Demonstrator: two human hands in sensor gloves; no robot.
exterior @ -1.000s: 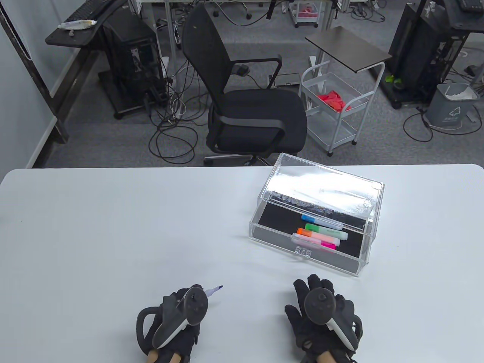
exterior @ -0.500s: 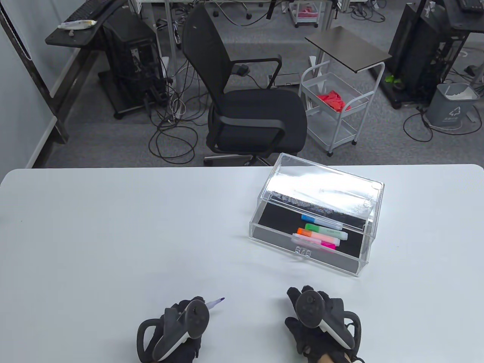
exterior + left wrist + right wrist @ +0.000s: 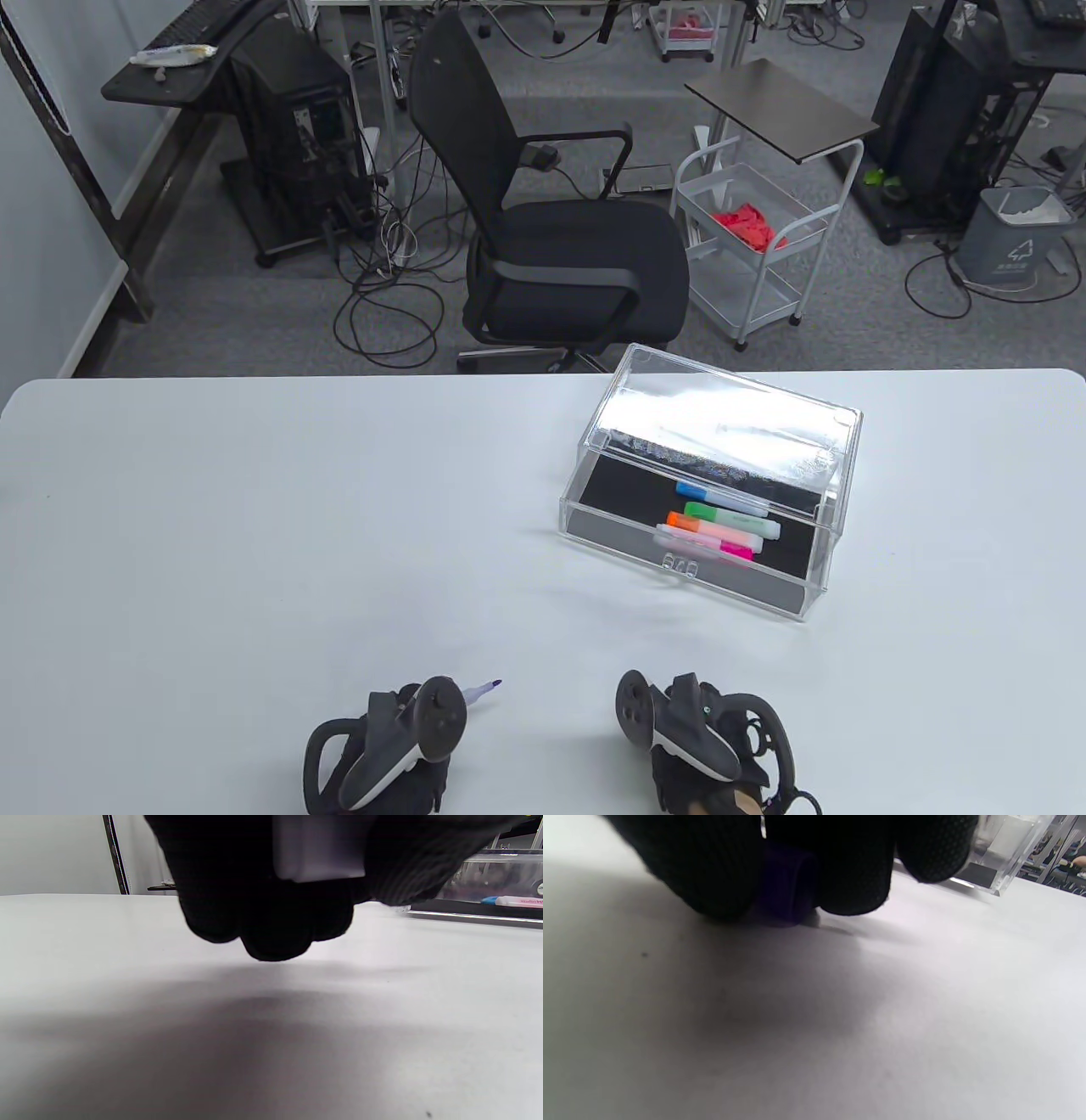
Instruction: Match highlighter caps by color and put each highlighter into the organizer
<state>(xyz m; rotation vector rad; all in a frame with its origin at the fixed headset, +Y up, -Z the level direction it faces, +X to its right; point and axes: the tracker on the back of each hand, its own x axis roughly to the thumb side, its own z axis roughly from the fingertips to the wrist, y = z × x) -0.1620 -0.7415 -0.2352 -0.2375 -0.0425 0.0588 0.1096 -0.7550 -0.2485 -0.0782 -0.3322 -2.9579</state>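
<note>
Both hands sit low at the near table edge, well apart. Left hand grips the uncapped purple highlighter, tip angled up and toward the right hand, exposed for capping. Right hand has fingers curled down on a dark purple cap against the table, apparently picking it up. Organizer stands ahead of the right hand, drawer open, four capped highlighters inside. Likely next: cap, then stow.
</note>
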